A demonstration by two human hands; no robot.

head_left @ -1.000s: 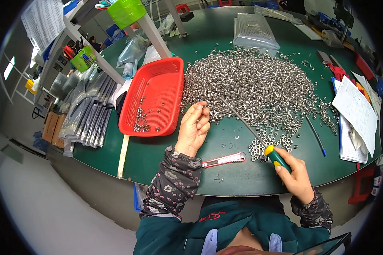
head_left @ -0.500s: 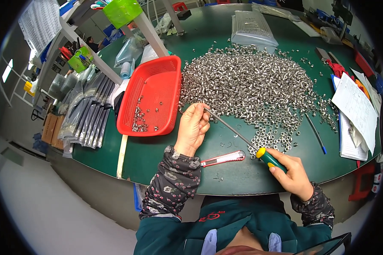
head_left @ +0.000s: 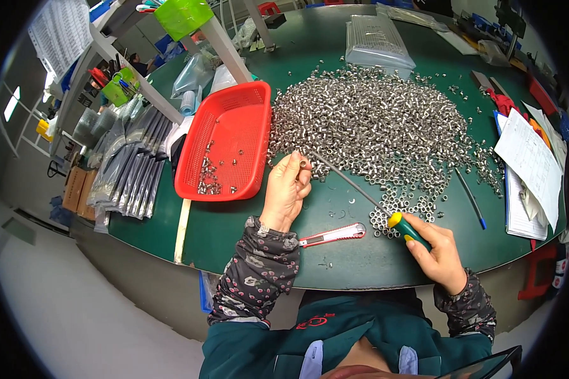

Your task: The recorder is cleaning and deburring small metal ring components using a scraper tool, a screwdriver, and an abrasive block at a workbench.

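Green tabletop's got metal rings heaped upper center, with your left hand pinching a single ring mid-frame and your right hand gripping a green-handled rod tool.

Bright, even light; metal rings glinting; tabletop bowed; corners black.

1. Left hand and right hand: bare.
2. Sleeve covers: black, printed with pink and pale flowers, gathered at the wrists; a pale edging shows on the left one.
3. Jacket: dark teal, red emblem at the front.
4. Collar pieces: two, light blue.
5. Lens: dark-rimmed, seemingly from glasses.
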